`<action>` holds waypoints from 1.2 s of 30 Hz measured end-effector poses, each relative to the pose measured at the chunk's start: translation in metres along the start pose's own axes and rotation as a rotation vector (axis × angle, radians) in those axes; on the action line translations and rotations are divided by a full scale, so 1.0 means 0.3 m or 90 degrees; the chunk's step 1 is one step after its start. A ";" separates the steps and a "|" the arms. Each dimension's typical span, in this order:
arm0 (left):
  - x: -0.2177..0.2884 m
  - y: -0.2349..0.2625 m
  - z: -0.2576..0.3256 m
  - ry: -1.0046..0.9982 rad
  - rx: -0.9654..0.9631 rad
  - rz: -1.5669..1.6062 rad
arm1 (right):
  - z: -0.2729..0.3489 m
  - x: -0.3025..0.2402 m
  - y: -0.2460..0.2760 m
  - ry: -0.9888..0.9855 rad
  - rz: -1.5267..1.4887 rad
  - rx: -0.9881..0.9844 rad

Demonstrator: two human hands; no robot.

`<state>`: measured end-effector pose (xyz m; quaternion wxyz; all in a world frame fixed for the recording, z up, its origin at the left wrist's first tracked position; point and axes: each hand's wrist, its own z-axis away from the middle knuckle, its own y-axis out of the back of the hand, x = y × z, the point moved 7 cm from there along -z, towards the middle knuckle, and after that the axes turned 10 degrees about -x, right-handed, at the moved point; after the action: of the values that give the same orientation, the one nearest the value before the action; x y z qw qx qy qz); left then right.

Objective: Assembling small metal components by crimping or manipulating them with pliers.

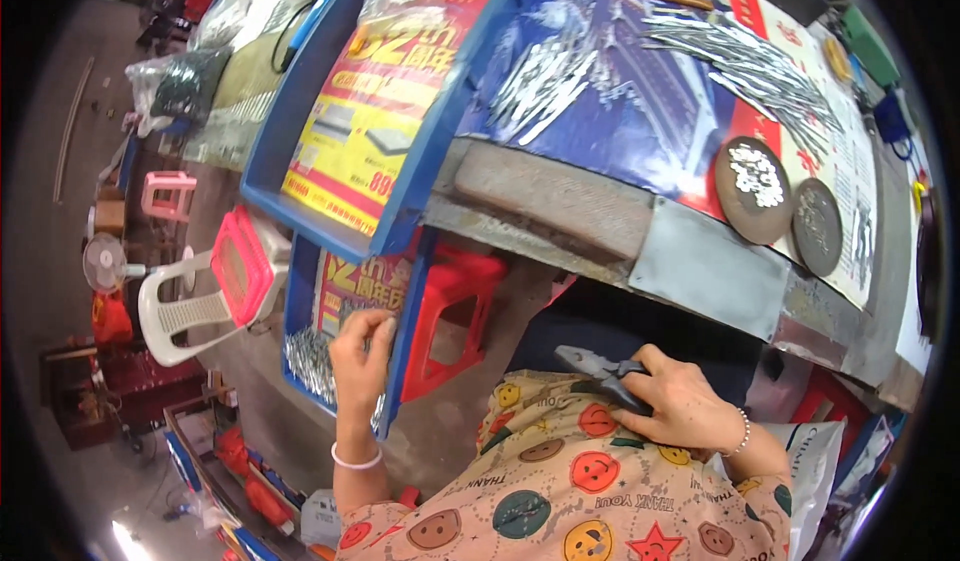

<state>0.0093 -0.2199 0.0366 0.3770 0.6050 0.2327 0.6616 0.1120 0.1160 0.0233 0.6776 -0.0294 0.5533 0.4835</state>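
My right hand point(690, 401) is wrapped round the dark handles of a pair of pliers point(590, 363), held above my lap with the metal jaws pointing left. My left hand point(363, 353) is over the lower blue tray point(405, 361), its fingers curled together in a pinch. What they hold, if anything, cannot be made out. Beside that hand, a heap of thin silvery metal pieces point(310, 361) fills part of the lower tray. Printed paper point(365, 283) lines the tray behind the fingers.
A larger blue tray point(262, 176) juts out above the lower one. On the workbench lie silvery strips point(545, 86), more strips point(760, 71) and two round dishes point(735, 201) point(818, 229) of small parts. A red stool point(470, 271) stands beside the lower tray.
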 end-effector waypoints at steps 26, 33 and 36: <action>0.672 -0.366 -0.623 -0.332 -0.011 -0.198 | 0.177 0.175 -0.042 -0.027 -0.111 0.107; 0.639 -0.415 -0.671 -0.321 -0.073 -0.275 | 0.174 0.168 -0.044 -0.034 -0.107 0.111; 0.653 -0.427 -0.660 -0.365 -0.081 -0.278 | 0.168 0.161 -0.050 -0.029 -0.109 0.109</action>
<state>-0.1530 0.0402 0.0296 0.5961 0.6773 0.1998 0.3821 0.1549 0.1671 -0.0023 0.7289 -0.0070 0.5724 0.3755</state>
